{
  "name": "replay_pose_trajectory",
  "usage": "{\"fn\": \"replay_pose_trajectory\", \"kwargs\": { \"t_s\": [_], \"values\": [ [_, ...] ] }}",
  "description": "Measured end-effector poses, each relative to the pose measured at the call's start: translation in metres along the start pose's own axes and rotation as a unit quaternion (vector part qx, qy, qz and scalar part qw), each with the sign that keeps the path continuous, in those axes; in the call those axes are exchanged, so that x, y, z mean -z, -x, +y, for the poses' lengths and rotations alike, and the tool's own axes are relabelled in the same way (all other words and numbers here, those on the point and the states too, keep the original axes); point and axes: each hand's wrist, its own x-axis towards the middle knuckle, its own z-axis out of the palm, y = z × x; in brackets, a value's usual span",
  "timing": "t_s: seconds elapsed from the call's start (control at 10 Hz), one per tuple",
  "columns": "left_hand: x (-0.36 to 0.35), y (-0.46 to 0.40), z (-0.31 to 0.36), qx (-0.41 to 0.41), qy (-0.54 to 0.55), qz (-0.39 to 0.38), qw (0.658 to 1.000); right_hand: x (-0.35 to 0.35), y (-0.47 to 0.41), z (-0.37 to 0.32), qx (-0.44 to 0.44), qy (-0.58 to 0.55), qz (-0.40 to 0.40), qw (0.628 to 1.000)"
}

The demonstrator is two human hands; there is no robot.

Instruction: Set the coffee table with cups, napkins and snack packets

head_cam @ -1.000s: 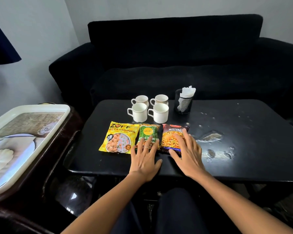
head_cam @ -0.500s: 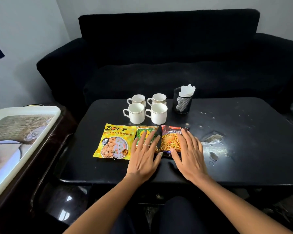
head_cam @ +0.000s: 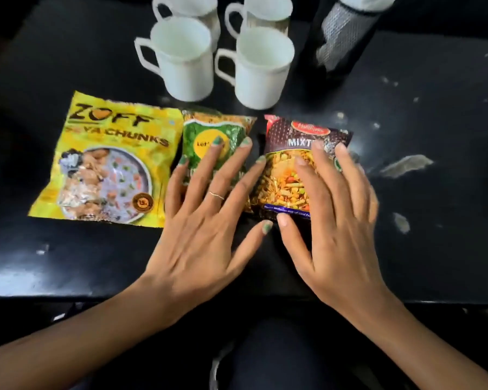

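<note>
Resting flat on a black table (head_cam: 423, 226), a person's left hand (head_cam: 209, 235) spreads its grip over a green packet (head_cam: 206, 142) while the right hand (head_cam: 330, 229) lies spread on a brown packet (head_cam: 290, 153) just beside it. Left of these lies a larger yellow packet (head_cam: 107, 161); behind stand four white cups (head_cam: 223, 52) and a mesh napkin holder (head_cam: 341, 38).

Bare forearms, no sleeves — left grip (head_cam: 206, 220): thin ring, green nail polish; right grip (head_cam: 333, 220) unpainted.
</note>
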Motion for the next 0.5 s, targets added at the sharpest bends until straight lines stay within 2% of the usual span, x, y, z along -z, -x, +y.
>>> {"fn": "replay_pose_trajectory", "kwargs": {
  "t_s": [0.2, 0.3, 0.5],
  "values": [
    [0.008, -0.001, 0.006, 0.028, -0.009, -0.041, 0.999, 0.007, 0.000, -0.001, -0.026, -0.023, -0.027, 0.999],
    [0.017, -0.003, 0.010, 0.038, -0.025, -0.062, 0.997, 0.017, -0.005, -0.007, -0.051, -0.070, -0.038, 0.996],
    [0.066, -0.017, 0.023, 0.044, -0.059, -0.167, 0.983, 0.053, -0.024, -0.039, -0.087, -0.055, -0.105, 0.989]
  ]
}}
